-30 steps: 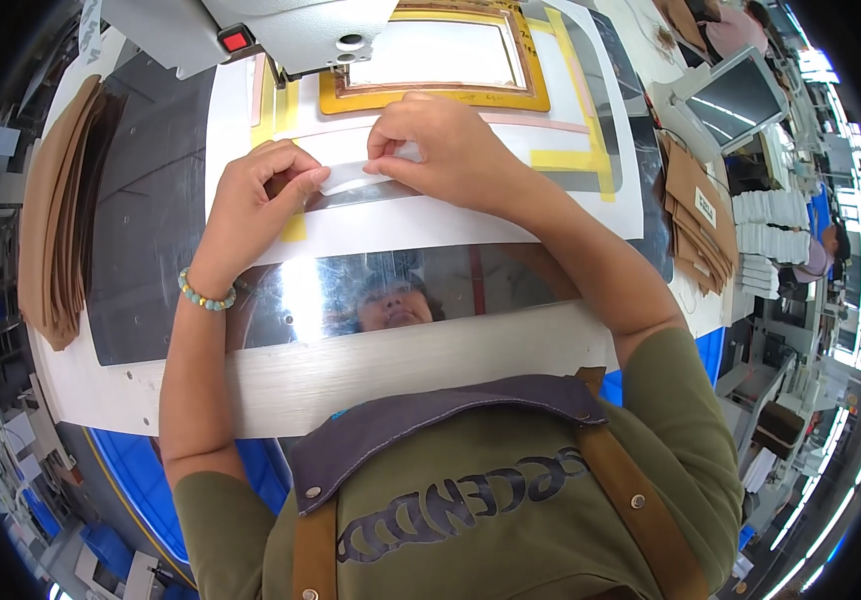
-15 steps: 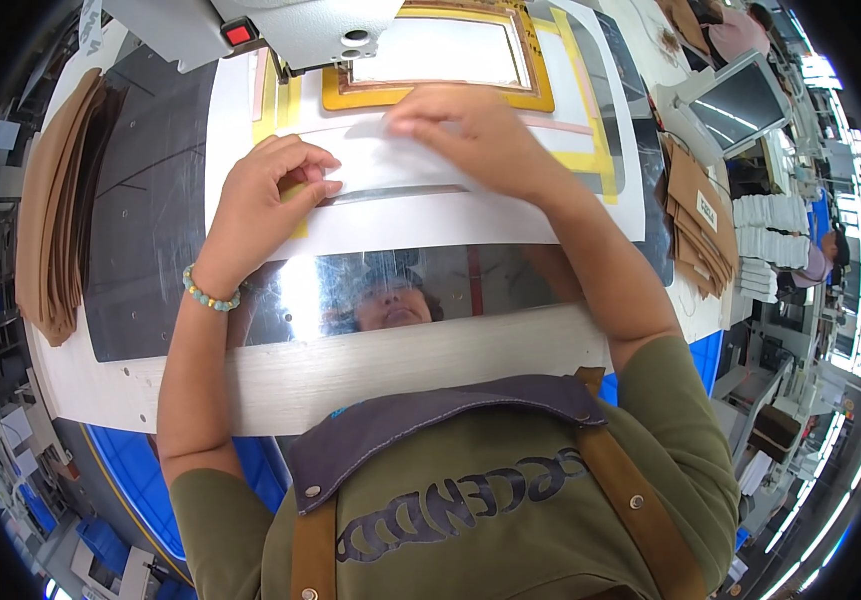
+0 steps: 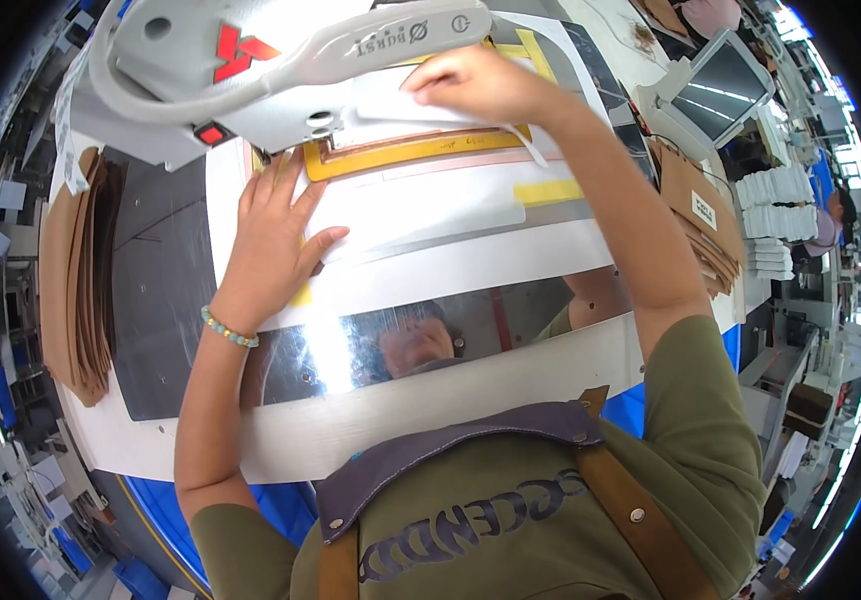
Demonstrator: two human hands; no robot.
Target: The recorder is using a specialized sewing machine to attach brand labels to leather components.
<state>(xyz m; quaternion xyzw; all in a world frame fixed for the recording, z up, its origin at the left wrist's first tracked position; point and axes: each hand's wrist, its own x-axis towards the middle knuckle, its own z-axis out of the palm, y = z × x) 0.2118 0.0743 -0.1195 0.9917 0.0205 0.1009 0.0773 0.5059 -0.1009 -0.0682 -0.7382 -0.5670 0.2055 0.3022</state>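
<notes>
My left hand (image 3: pixel 275 245), with a beaded bracelet at the wrist, lies with fingers spread on a white sheet-like template (image 3: pixel 430 262). Its fingertips reach the left corner of a yellow rectangular frame (image 3: pixel 410 152). Over the far part of the frame, my right hand (image 3: pixel 490 85) has its fingers curled and pinched beside a thin whitish piece (image 3: pixel 400 106); blur hides exactly what they grip. A narrow white strip (image 3: pixel 534 150) hangs over the frame's near right edge. Yellow tape (image 3: pixel 547 192) sits on the template. The sewing machine head (image 3: pixel 165 75) covers the frame's far left.
A grey curved lamp (image 3: pixel 380 48) crosses above the frame. Shiny metal plate (image 3: pixel 530 325) borders the near table edge. Brown folded pieces (image 3: pixel 72 290) stand at left; brown card pieces (image 3: pixel 685 185) lie at right, by a monitor (image 3: pixel 720 100) and white stacks (image 3: pixel 765 188).
My left hand has moved forward and flattened from a curled pose. My right hand has moved up and away over the frame. The machine head and lamp show more as the view has shifted.
</notes>
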